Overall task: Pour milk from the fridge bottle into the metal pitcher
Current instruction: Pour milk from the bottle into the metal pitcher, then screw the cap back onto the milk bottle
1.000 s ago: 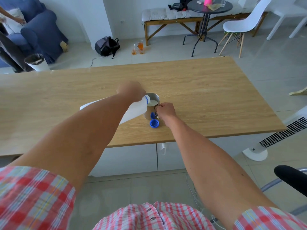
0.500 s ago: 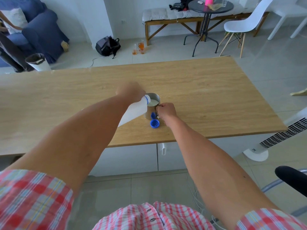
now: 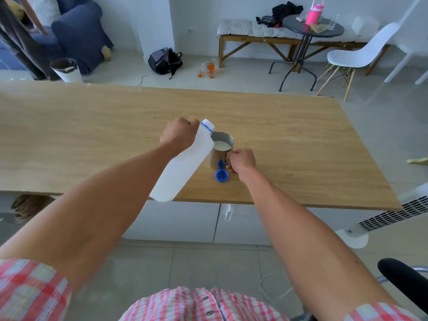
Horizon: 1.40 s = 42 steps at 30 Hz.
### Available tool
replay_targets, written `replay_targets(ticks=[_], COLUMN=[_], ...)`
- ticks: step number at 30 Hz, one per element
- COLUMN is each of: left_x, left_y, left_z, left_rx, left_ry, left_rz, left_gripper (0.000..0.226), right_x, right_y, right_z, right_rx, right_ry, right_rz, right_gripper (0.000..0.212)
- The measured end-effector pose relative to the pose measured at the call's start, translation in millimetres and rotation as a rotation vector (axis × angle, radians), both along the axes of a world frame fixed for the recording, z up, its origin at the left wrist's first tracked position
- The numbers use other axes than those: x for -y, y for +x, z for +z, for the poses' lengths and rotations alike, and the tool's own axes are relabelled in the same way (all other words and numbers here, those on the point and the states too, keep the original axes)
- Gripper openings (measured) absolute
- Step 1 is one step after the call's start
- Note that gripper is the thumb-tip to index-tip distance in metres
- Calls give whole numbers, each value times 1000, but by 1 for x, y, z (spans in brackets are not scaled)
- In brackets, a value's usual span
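Seen from the head camera: a long light wooden table (image 3: pixel 289 144) with pale grain, white cabinet fronts (image 3: pixel 176 221) beneath its near edge, grey tiled floor (image 3: pixel 254 75) all around. Near the table's front middle, the metal pitcher (image 3: pixel 221 150) upright, white milk visible inside. Left hand (image 3: pixel 178 135) curled round the neck end of the white milk bottle (image 3: pixel 183 167), bottle tilted, open blue-ringed mouth raised just beside the pitcher's far-left rim, base hanging out past the table's front edge. Right hand (image 3: pixel 242 161) closed on the pitcher's handle, fingers curled tight. Blue cap (image 3: pixel 221 176) lying open side up on the wood just in front of the pitcher, beside the right hand. Farther back: blue armchair (image 3: pixel 78 35), white bin (image 3: pixel 67 70), dark backpack (image 3: pixel 164 61) on the floor, 2 glasses of orange drink (image 3: pixel 208 69), cushioned wooden bench (image 3: pixel 254 35), round dark side table (image 3: pixel 312 28) bearing a pink bottle (image 3: pixel 312 15), white chair (image 3: pixel 361 54). White fan (image 3: pixel 393 216) low at right.
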<state>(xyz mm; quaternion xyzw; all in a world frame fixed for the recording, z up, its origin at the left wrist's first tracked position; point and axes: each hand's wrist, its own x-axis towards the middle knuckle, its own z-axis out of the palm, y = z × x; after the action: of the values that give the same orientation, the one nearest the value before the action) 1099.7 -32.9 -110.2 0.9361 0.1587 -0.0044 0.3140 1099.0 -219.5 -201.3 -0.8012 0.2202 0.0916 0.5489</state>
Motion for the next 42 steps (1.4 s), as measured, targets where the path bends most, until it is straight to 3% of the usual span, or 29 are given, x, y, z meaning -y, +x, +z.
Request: replay_targets(ticks=[9, 12, 15, 19, 25, 31, 34, 37, 42], left_x=[-34, -37, -36, -37, -36, -41, -44, -45, -45], left_y=[-24, -34, -39, -45, -51, -53, -53, -51, -52], left_z=[10, -5, -21, -36, -43, -43, -43, -43, -46], left_rx=[321, 397, 433, 471, 492, 481, 476, 476, 474], left_ry=[-468, -556, -606, -627, -646, -627, -635, -655, -728], left_rz=[207, 253, 282, 304, 288, 194, 168, 167, 153], left_gripper=[36, 38, 49, 57, 57, 63, 61, 57, 62], right_x=[-1, -9, -20, -30, -33, -38, -45, -50, -63], right_y=[-47, -62, -60, -54, -57, -94, -106, -86, -44], right_z=[-11, -31, -47, -53, -56, -43, -11, 41, 110], right_rx=[142, 88, 12, -16, 30, 243, 420, 617, 746], right_ry=[-24, -73, -275, -424, -461, -198, -128, -255, -511], right_rz=[-56, -22, 23, 43, 23, -42, 19, 161, 382], right_gripper=[25, 50, 66, 63, 44, 22, 25, 26, 27])
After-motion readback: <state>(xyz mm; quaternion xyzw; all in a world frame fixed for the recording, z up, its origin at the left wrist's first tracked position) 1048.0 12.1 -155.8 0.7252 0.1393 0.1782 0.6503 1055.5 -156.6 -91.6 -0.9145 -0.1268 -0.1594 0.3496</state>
